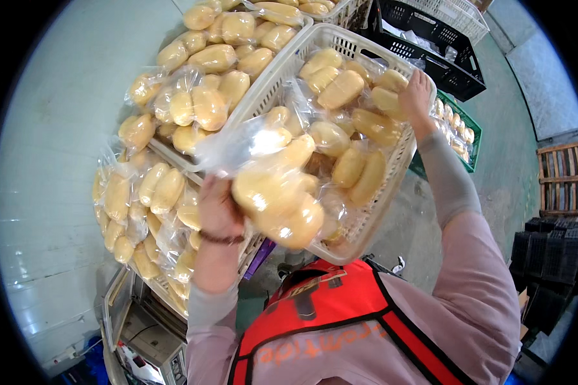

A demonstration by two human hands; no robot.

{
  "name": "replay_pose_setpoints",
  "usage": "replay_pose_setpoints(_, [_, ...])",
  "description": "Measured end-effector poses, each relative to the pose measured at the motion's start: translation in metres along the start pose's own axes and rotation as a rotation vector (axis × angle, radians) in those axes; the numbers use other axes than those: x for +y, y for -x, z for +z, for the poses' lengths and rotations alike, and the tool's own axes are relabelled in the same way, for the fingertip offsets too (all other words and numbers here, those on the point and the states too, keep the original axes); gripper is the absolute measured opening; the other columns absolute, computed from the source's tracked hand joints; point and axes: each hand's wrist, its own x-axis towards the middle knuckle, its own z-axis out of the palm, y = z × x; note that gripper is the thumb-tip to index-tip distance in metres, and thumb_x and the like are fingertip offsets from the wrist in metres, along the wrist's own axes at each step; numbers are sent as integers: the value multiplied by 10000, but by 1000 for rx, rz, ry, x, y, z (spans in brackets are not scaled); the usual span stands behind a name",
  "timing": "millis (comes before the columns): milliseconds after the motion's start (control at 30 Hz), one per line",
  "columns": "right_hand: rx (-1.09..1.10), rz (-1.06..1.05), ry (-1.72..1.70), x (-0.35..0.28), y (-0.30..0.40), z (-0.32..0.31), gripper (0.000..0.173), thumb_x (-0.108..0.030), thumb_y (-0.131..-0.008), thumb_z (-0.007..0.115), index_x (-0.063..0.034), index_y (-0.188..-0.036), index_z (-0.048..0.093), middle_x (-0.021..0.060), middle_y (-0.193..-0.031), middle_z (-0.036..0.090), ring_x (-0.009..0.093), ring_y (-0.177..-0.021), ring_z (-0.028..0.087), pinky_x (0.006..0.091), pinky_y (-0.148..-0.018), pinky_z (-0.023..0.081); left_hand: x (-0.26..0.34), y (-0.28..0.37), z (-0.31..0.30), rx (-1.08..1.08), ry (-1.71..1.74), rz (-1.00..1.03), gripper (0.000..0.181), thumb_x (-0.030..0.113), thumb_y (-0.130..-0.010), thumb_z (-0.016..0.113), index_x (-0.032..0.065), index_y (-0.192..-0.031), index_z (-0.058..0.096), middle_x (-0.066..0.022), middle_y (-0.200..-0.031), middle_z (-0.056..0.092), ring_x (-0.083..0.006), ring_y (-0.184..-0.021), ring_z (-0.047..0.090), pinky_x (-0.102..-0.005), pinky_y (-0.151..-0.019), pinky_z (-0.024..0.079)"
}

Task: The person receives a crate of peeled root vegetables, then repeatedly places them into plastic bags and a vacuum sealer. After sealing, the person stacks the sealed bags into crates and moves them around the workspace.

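Observation:
My left hand point(221, 207), blurred by motion, holds a clear plastic bag of pale yellow peeled root vegetables point(279, 202). The fingers are partly hidden by the bag, which is over the near left side of a white plastic crate point(356, 250). At the crate's far right corner, my right hand point(416, 94) grips the rim. Inside the crate lie several similar bags of root vegetables point(342, 89). To the left, more bagged root vegetables point(212, 101) are heaped high in another crate.
Another bagged heap point(164, 187) lies near left, beside a pale wall point(53, 144). Beyond the crate stands a black crate point(433, 53) containing plastic. A green crate point(472, 149) sits lower right. Farther right are a wooden pallet point(560, 178) and stacked black crates point(546, 250). A metal machine point(149, 332) stands lower left.

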Motion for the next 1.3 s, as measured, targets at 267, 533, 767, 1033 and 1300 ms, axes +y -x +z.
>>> replay_pose_setpoints(267, [-986,24,-1566,-119,74,-167,688,-200,-711,702,-1,-1270,353,97,-1232,453,200,-1112,446,313,-942,350,-81,-81,70,233,-125,-67,193,208,-874,530,26,-812,549,-43,-721,564,-144,-650,521,-284,-629,441])
replay_pose_setpoints(533, [-1260,213,-1338,-30,-11,-99,632,-141,-699,684,-17,-1252,405,96,-1091,556,162,-994,528,273,-830,440,-94,-49,100,-80,-238,-285,403,289,-856,550,64,-1166,424,-84,-1154,475,-167,-995,492,-287,-834,399])
replay_pose_setpoints(767, [-1360,-214,-348,-40,-24,-73,571,-338,-720,626,-21,-1176,496,106,-1073,576,227,-964,550,326,-780,448,-75,36,29,-88,-49,-359,384,229,-856,548,73,-1184,421,-34,-1011,546,-137,-863,544,-256,-749,429])
replay_pose_setpoints(1033, [-617,-137,34,-100,73,-119,694,-456,-800,487,-33,-1316,296,177,-1306,379,334,-1175,393,399,-976,316,-60,133,-26,-241,-49,-332,255,211,-871,526,81,-1089,502,-20,-986,558,-93,-839,535,-225,-734,420])
replay_pose_setpoints(1300, [-374,-194,-211,-172,71,-105,680,-429,-833,516,-14,-1320,287,203,-1283,396,333,-1161,402,393,-993,299,-34,357,-174,235,176,60,243,215,-869,534,101,-1084,530,-11,-980,596,-83,-818,555,-210,-717,428])
